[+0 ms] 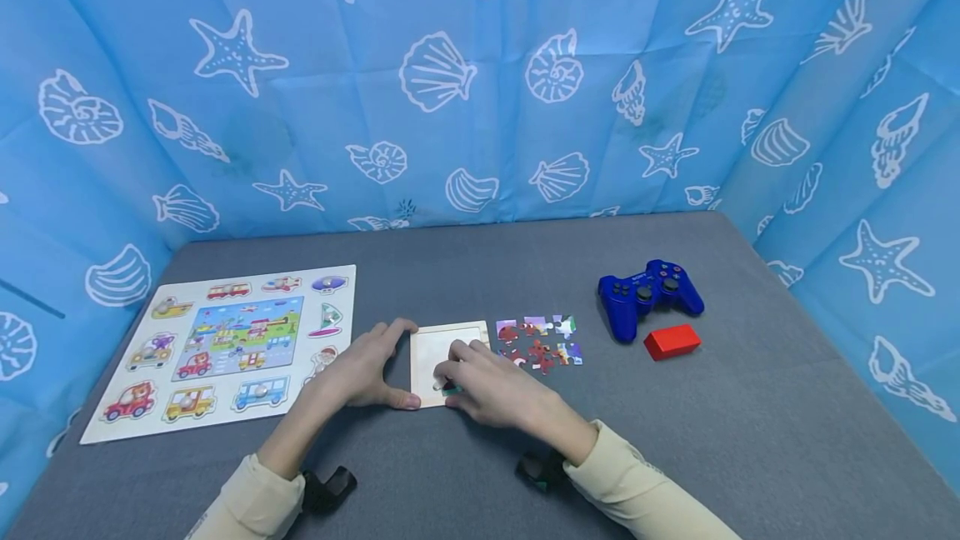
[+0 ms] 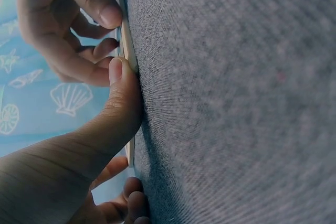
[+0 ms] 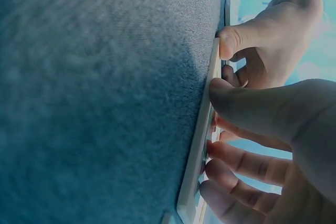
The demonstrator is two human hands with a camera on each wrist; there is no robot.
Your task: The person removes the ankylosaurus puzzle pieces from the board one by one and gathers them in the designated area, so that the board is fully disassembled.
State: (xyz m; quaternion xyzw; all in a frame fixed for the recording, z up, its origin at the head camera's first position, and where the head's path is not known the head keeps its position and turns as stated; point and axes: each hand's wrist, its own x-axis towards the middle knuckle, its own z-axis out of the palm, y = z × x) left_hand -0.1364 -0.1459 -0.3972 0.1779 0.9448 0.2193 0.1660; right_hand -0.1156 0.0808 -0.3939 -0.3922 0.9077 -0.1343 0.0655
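Note:
A small square wooden puzzle tray (image 1: 429, 352) lies on the table in front of me. My left hand (image 1: 366, 367) holds its left side, thumb at the near corner and forefinger at the far one. Over the tray's right half, my right hand (image 1: 491, 386) has its fingers bent down around a jigsaw piece (image 1: 451, 388) at the near edge. That piece shows a little green and is mostly covered by the fingers. In the right wrist view, the right thumb (image 3: 223, 95) lies at the tray's rim and the fingertips touch down inside it.
Several loose jigsaw pieces (image 1: 540, 354) lie just right of the tray. Farther right are a blue game controller (image 1: 651, 294) and a red block (image 1: 672, 342). A vehicle peg puzzle board (image 1: 180, 394) lies at the left. A blue shell-patterned curtain (image 1: 480, 132) hangs behind the table.

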